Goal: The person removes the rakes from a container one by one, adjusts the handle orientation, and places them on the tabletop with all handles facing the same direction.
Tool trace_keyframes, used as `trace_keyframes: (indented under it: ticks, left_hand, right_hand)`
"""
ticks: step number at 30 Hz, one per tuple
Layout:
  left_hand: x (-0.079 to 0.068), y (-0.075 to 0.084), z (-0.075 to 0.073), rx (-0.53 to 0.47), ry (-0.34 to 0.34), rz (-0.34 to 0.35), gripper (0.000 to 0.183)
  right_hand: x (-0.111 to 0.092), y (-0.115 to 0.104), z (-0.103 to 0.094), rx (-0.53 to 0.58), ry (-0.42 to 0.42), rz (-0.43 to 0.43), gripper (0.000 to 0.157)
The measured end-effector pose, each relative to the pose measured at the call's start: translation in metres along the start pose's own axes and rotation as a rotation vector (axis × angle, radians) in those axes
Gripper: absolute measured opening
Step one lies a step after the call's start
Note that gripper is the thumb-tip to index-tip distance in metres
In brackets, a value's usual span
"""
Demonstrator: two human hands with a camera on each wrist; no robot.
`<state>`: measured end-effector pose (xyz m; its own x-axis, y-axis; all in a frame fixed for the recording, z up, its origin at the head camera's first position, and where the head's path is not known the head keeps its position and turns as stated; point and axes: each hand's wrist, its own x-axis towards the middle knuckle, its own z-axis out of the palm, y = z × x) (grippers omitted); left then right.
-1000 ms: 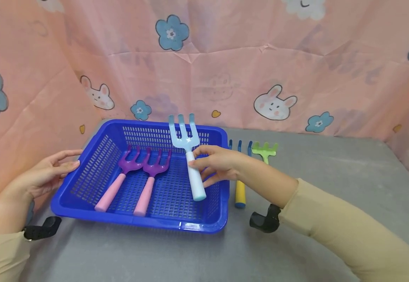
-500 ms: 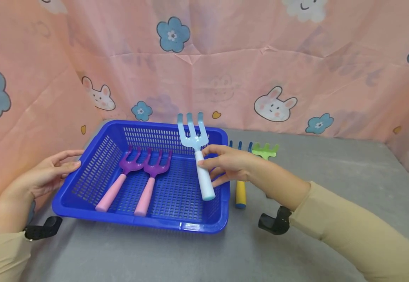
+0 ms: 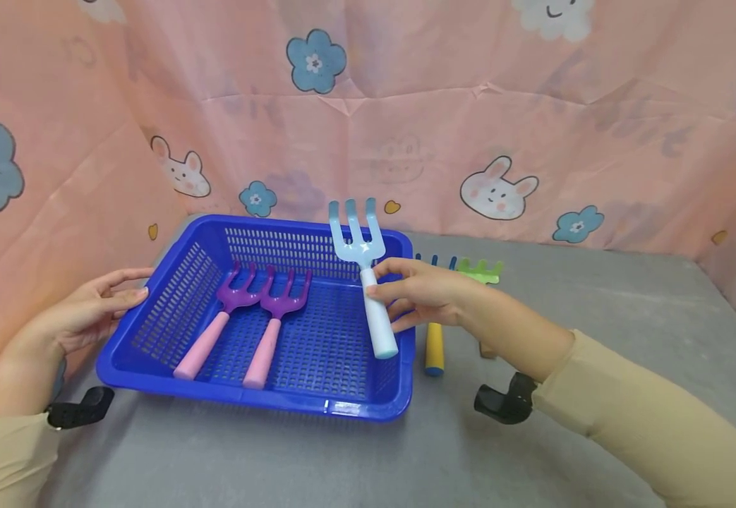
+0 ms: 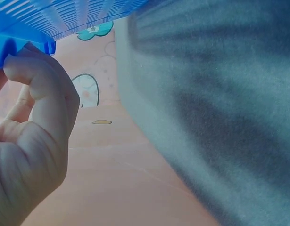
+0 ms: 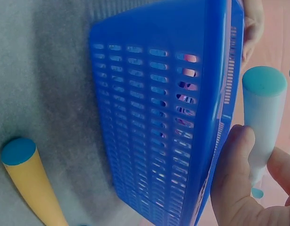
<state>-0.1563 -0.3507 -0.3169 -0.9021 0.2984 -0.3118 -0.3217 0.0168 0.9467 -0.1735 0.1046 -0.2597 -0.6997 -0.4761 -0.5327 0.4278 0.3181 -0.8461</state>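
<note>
My right hand (image 3: 427, 293) pinches the white handle of a light blue hand fork (image 3: 360, 250), tines pointing up and away, over the right part of a blue plastic basket (image 3: 253, 401). In the right wrist view the handle (image 5: 263, 110) stands above the basket's rim, between thumb and fingers. My left hand (image 3: 91, 310) grips the basket's left rim, thumb on top; in the left wrist view its curled fingers (image 4: 50, 94) reach under the edge. Inside the basket lie two purple hand forks with pink handles, a left one (image 3: 201, 346) and a right one (image 3: 262, 353).
On the grey table (image 3: 596, 339), right of the basket, lies a hand fork with blue tines and a yellow handle (image 3: 434, 349). Beside it is a green rake (image 3: 482, 271), partly hidden by my right forearm. A pink printed cloth (image 3: 406, 106) hangs behind and at the sides.
My right hand has moved a little to the right with the light blue hand fork, from over the basket's inside toward its right rim. The left hand keeps its place on the rim.
</note>
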Motion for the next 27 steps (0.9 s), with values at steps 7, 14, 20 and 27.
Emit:
trace_keyframes:
  ticks: [7, 14, 20, 27]
  left_hand:
    - [0.0, 0.001, 0.0, -0.032, -0.013, 0.005, 0.031]
    - [0.001, 0.002, 0.001, -0.017, 0.005, -0.011, 0.03]
    - [0.001, 0.002, 0.002, -0.027, -0.017, 0.002, 0.031]
    - [0.0, 0.003, 0.001, -0.027, -0.005, -0.001, 0.031]
  right_hand:
    - [-0.003, 0.001, -0.006, -0.008, 0.001, -0.023, 0.034]
    - [-0.005, 0.003, -0.012, -0.004, 0.014, -0.028, 0.036]
    - [-0.006, 0.006, -0.018, 0.009, 0.012, -0.031, 0.038]
    - [-0.009, 0.005, -0.022, 0.018, -0.005, -0.045, 0.04]
